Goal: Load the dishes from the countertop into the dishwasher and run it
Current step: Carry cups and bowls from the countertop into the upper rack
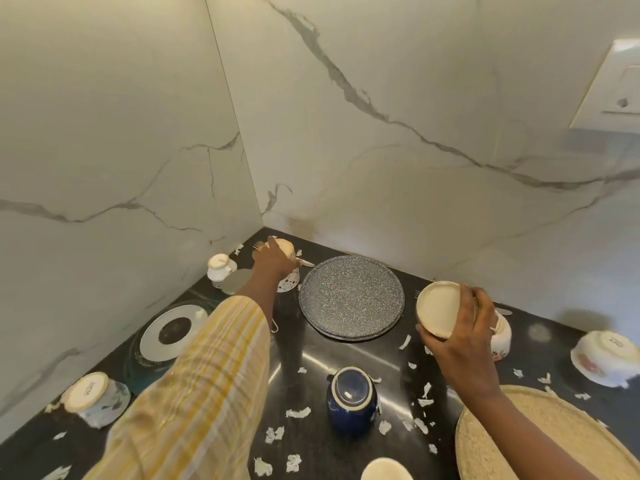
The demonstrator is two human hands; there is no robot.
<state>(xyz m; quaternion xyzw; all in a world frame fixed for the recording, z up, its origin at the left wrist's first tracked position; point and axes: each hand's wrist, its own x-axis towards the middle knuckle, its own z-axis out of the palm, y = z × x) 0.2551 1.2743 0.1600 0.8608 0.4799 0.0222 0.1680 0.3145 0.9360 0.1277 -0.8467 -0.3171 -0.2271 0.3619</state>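
Ceramic, likely slippery and breakable: a cream bowl [438,308] at three o'clock is gripped across its rim by the right hand [465,341], a second bowl [283,244] at eleven o'clock by the left hand [273,260].

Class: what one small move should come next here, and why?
Probably lift the far bowl, which seems to sit on the patterned cup: the left hand grips it, and the right hand holds a second bowl clear of the counter.
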